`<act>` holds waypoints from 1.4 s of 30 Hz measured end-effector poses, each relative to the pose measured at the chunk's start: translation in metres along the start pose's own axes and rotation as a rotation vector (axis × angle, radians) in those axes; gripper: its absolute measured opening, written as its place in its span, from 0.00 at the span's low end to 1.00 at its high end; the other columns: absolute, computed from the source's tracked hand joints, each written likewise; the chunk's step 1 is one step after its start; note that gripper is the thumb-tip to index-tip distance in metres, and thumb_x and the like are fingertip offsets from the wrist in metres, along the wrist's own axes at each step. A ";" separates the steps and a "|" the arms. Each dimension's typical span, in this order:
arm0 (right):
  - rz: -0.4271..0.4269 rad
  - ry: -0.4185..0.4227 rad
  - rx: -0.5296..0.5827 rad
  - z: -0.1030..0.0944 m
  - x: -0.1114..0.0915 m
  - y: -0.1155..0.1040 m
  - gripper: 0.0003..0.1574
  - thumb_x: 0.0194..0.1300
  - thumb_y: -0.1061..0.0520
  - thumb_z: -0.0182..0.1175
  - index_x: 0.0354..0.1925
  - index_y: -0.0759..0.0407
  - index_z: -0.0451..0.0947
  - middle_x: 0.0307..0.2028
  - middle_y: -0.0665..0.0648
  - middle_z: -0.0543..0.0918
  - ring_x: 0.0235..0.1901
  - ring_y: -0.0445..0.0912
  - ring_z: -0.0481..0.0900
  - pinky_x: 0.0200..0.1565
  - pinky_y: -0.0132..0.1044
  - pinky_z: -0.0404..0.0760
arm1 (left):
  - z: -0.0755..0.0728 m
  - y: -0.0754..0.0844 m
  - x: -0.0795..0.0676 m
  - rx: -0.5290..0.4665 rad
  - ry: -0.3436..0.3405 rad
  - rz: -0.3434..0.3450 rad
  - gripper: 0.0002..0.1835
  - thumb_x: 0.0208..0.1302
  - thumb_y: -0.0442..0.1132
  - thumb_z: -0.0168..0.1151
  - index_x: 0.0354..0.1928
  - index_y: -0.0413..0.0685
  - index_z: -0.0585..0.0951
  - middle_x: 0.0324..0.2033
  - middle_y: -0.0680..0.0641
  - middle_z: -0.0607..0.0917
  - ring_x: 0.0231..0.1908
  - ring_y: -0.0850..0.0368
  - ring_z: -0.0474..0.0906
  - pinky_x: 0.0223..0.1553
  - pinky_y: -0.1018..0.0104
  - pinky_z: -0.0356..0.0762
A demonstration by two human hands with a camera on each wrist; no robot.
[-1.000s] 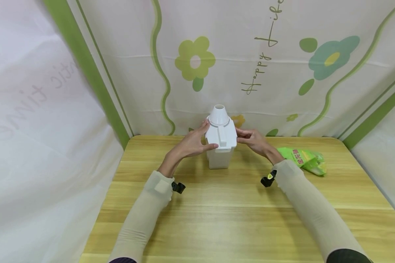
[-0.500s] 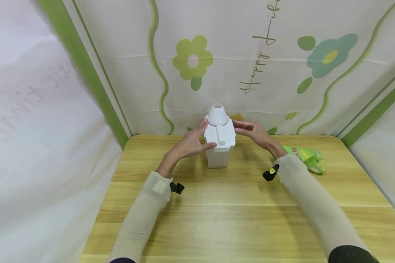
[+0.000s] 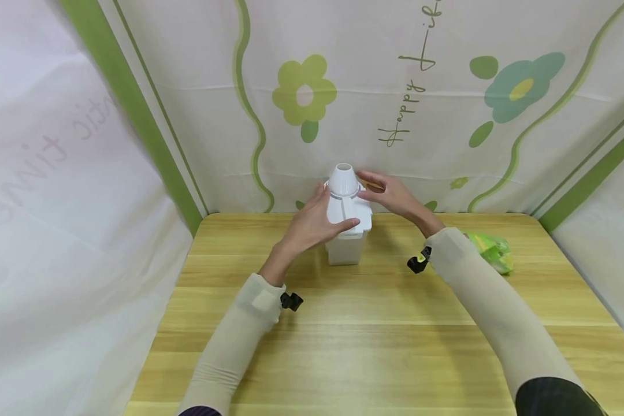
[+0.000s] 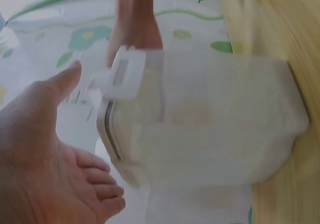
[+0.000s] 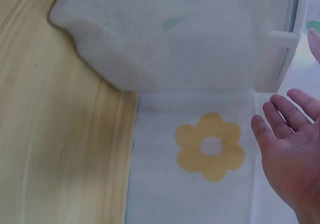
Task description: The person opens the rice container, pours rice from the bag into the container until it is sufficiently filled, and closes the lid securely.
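Observation:
A translucent white plastic storage container [image 3: 344, 252] stands upright near the back edge of the table. Its white lid [image 3: 363, 218] is on, and a white cone-shaped cap [image 3: 342, 180] with a round hole in its top sits on that lid. My left hand [image 3: 312, 224] is at the lid's left side, thumb over the front part and fingers spread toward the cone. In the left wrist view this hand [image 4: 52, 156] has its fingers extended beside the lid. My right hand [image 3: 392, 195] is beside the cone, thumb and fingers apart; the right wrist view shows this hand [image 5: 295, 151] with relaxed fingers.
A crumpled green bag [image 3: 494, 253] lies on the wooden table [image 3: 353, 341] to the right, partly behind the right sleeve [image 3: 468, 277]. A white patterned cloth [image 3: 374, 104] hangs directly behind the container.
My right hand has risen from the container's right side to beside the cone. The left hand has shifted slightly right, its thumb further over the lid. The container stays in place.

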State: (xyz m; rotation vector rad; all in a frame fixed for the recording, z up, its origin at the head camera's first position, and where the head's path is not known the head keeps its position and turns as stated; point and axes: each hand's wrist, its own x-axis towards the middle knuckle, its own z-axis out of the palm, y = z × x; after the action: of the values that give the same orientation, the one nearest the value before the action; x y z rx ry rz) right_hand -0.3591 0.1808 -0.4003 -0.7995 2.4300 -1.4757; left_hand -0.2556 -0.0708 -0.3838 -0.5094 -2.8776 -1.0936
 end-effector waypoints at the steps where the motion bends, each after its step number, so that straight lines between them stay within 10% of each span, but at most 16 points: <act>1: -0.005 0.002 -0.006 0.001 0.002 -0.001 0.44 0.76 0.46 0.66 0.81 0.52 0.63 0.80 0.53 0.65 0.78 0.54 0.64 0.77 0.52 0.65 | 0.002 0.002 0.000 0.010 0.008 -0.010 0.65 0.62 0.75 0.66 0.86 0.44 0.48 0.85 0.40 0.48 0.84 0.46 0.43 0.77 0.42 0.61; 8: -0.030 0.013 -0.004 0.009 0.013 -0.005 0.43 0.74 0.52 0.69 0.80 0.58 0.65 0.79 0.59 0.67 0.78 0.55 0.63 0.77 0.52 0.64 | 0.014 0.009 0.001 0.089 0.080 -0.039 0.64 0.60 0.76 0.67 0.85 0.46 0.52 0.82 0.41 0.56 0.67 0.44 0.73 0.60 0.47 0.81; 29: 0.001 0.042 -0.094 0.020 0.015 0.000 0.45 0.73 0.46 0.69 0.80 0.56 0.65 0.76 0.62 0.71 0.71 0.56 0.75 0.66 0.53 0.79 | 0.020 0.008 0.000 0.099 0.079 -0.089 0.65 0.59 0.73 0.71 0.85 0.43 0.53 0.84 0.37 0.52 0.83 0.45 0.50 0.73 0.41 0.69; 42: 0.003 0.168 -0.114 0.024 0.000 -0.004 0.46 0.69 0.42 0.73 0.74 0.66 0.72 0.70 0.67 0.77 0.68 0.60 0.78 0.68 0.52 0.78 | 0.006 -0.012 -0.002 -0.024 0.030 -0.023 0.61 0.60 0.68 0.74 0.84 0.43 0.58 0.83 0.41 0.55 0.79 0.40 0.61 0.72 0.44 0.70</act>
State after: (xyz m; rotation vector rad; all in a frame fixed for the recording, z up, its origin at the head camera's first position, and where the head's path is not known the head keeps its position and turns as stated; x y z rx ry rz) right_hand -0.3478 0.1605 -0.4090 -0.7188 2.6578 -1.4696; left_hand -0.2562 -0.0755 -0.3965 -0.4579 -2.8549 -1.1302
